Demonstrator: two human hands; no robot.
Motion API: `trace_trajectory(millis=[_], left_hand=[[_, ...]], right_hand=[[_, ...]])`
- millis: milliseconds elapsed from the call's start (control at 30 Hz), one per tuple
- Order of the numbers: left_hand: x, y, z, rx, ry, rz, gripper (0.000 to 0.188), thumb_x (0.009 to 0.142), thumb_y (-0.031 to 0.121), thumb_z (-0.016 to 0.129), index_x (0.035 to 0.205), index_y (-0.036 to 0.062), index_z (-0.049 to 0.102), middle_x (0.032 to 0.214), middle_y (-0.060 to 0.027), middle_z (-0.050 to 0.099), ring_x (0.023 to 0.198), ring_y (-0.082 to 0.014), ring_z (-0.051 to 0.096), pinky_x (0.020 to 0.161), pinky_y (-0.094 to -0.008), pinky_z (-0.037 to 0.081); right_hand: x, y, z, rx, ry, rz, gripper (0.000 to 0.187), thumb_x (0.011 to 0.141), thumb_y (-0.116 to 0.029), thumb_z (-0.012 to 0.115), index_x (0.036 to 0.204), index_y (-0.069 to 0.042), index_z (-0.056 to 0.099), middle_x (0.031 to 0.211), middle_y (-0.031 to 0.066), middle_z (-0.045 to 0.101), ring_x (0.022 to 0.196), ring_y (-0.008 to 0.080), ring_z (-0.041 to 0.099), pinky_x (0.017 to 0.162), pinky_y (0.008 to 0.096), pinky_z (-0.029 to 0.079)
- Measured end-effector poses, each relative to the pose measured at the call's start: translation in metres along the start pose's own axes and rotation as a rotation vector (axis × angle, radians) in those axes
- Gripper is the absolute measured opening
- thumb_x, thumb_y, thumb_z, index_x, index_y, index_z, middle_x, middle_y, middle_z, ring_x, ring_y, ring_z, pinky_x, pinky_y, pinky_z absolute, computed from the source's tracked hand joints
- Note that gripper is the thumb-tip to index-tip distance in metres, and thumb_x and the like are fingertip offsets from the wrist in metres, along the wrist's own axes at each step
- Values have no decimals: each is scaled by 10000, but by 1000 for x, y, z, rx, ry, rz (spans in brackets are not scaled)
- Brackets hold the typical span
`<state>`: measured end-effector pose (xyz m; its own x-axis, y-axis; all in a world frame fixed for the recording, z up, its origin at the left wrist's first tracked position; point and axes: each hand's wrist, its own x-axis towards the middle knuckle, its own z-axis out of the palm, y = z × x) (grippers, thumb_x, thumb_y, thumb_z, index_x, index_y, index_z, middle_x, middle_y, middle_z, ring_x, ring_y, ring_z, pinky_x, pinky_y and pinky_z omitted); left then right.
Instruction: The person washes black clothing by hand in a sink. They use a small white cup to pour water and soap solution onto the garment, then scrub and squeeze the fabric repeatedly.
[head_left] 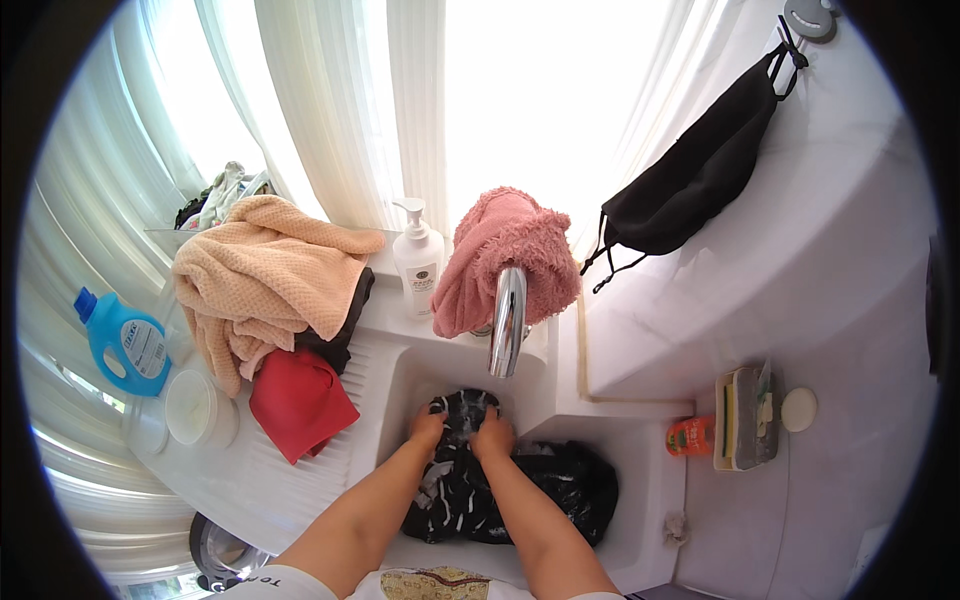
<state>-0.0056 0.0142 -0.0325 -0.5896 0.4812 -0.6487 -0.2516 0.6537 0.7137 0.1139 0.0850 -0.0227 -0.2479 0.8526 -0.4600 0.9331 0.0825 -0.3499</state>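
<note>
Apparently being partway through a hand wash, leaning over the white sink [640, 505] with both forearms [365, 505] reaching in across its near edge. Handling only the black garment [465, 490], lying inside the sink and looking wet and bunched; so, judging it as soaked but not finished. Leaving untouched the peach towel [265, 265] and the smaller red cloth [300, 400], both resting on the ribbed board [368, 380] beside the sink's left edge, without showing clearly whether done or pending. Stretching mostly left to right with the garment's bulk, its long axis running roughly along the sink's near edge, while pointing one gathered end toward the far edge, near the tap [508, 320]. Gripping that end from its two sides with the left hand [428, 425] and right hand [492, 437]. Curling the fingers of both onto the cloth, some tips hiding among folds.
</note>
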Motion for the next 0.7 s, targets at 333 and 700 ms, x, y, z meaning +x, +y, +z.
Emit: trace_trajectory(millis=[333, 700], left_hand=[[-51, 11, -45, -641, -536, -271, 331, 851, 325, 558, 1022, 57, 649, 939, -141, 692, 874, -325, 671, 807, -472, 553], [-116, -3, -50, -953, -725, -147, 732, 857, 724, 493, 1115, 53, 634, 1106, -155, 661, 1038, -327, 645, 915, -479, 518]], right_hand=[[-101, -18, -92, 784, -555, -833, 300, 623, -51, 677, 919, -6, 660, 878, 20, 629, 809, 113, 572, 736, 262, 470], [-146, -6, -47, 598, 273, -723, 523, 822, -413, 710, 1256, -142, 606, 1282, 192, 529, 1184, 330, 521, 989, 384, 439]])
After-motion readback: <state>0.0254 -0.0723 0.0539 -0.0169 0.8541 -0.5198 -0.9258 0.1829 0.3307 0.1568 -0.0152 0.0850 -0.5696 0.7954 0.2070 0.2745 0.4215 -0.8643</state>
